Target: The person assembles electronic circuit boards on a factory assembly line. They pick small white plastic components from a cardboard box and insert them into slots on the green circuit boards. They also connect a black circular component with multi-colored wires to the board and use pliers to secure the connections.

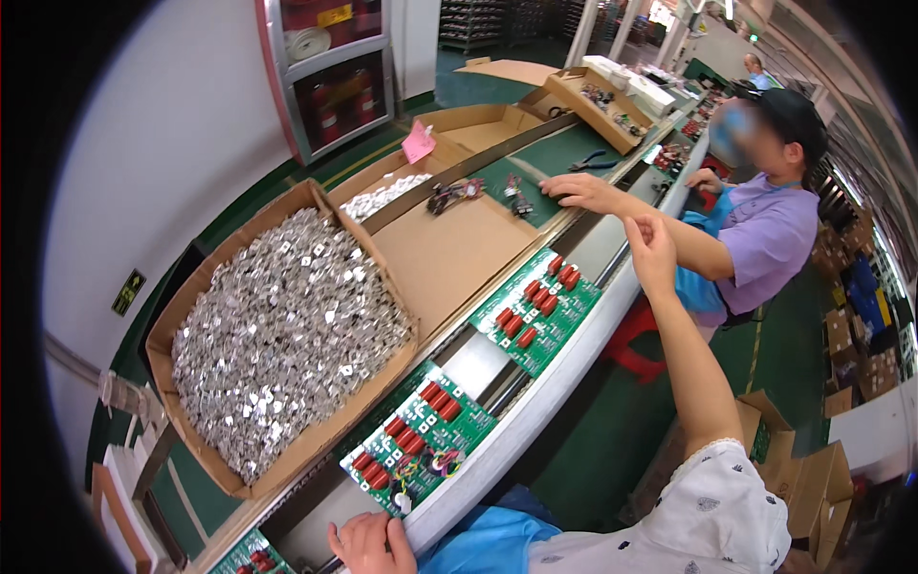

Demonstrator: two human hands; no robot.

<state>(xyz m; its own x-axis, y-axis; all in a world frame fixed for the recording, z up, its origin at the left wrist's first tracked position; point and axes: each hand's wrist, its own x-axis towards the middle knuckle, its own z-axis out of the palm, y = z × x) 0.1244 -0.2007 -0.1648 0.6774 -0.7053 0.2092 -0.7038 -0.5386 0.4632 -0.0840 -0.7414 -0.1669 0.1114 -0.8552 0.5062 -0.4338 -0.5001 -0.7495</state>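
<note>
My right hand (653,256) is raised over the conveyor's near rail, overlapping a co-worker's forearm in the picture. Its fingers are drawn together; whatever they may hold is hidden. Down at the lower edge, my left hand (371,543) lies palm down with fingers extended, beside the near corner of a green circuit board (426,421). Red capacitors and a bundle of coloured wires with a white connector stand on that board. Farther along the line sits a second green board (521,349) with red capacitors. Part of a third board (251,560) shows at the bottom left.
A cardboard box (406,330) of small silvery metal parts stands left of the line. Beyond it are a tray of white pieces (382,196), wired parts (454,194) and pliers (595,163). The co-worker (770,206) in purple reaches a hand (585,194) over the bench.
</note>
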